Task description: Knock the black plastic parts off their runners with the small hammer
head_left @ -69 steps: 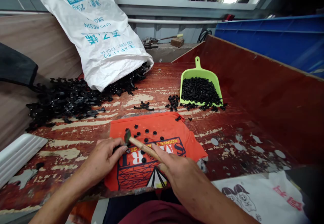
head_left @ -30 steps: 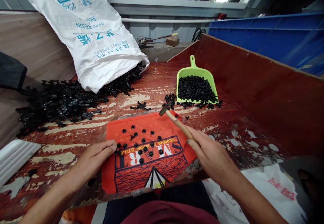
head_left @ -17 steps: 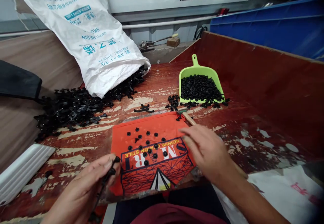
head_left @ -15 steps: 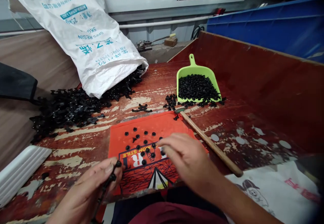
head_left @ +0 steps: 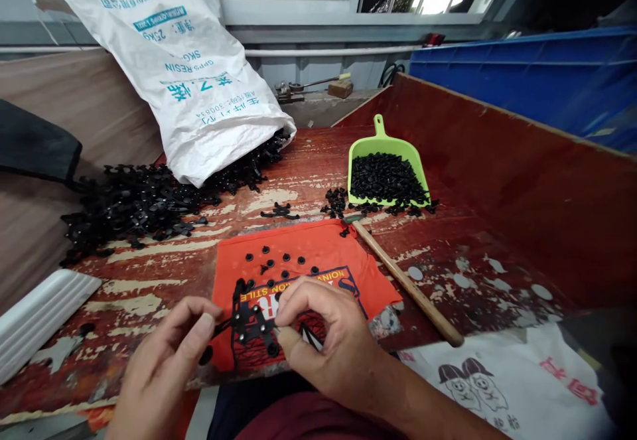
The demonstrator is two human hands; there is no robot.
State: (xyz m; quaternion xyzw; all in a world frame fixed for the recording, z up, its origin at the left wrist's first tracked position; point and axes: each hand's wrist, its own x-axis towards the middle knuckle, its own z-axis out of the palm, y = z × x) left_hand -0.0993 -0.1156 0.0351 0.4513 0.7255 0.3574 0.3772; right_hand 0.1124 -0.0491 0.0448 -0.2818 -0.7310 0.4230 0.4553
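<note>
Pinched between nearly closed fingers (head_left: 203,327) of left hand (head_left: 162,360) and right hand (head_left: 338,334): black branched part (head_left: 240,326), spanning crosswise over orange cloth (head_left: 328,247), neither hand clearly nearer.

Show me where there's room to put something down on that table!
Bare table shows between the white sack and green dustpan, and between the hammer and red side board. It's crowded on the orange cloth, with black pieces, left hand and right hand there.
</note>
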